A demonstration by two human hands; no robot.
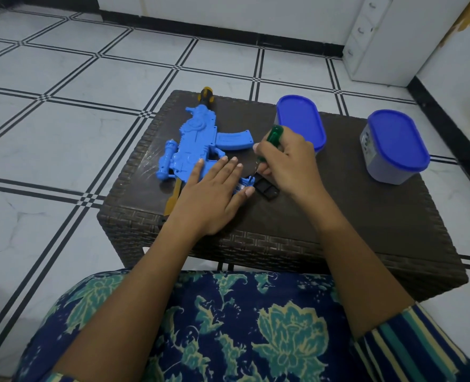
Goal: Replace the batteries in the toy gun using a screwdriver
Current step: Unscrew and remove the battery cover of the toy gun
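Wicker table [338,216] bears toy gun [195,142], 2 containers [301,119].

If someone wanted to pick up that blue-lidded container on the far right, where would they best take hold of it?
Probably around the grey walls of the right container, just under its blue lid, coming from the right or the near side. It stands upright and apart from the other container, so those sides are free. The lid is broad and oval, too wide for an easy top grip.

Even, soft indoor light; faint shadows; glare on floor tiles [63,150]; wide-angle bending at edges; slight softness.
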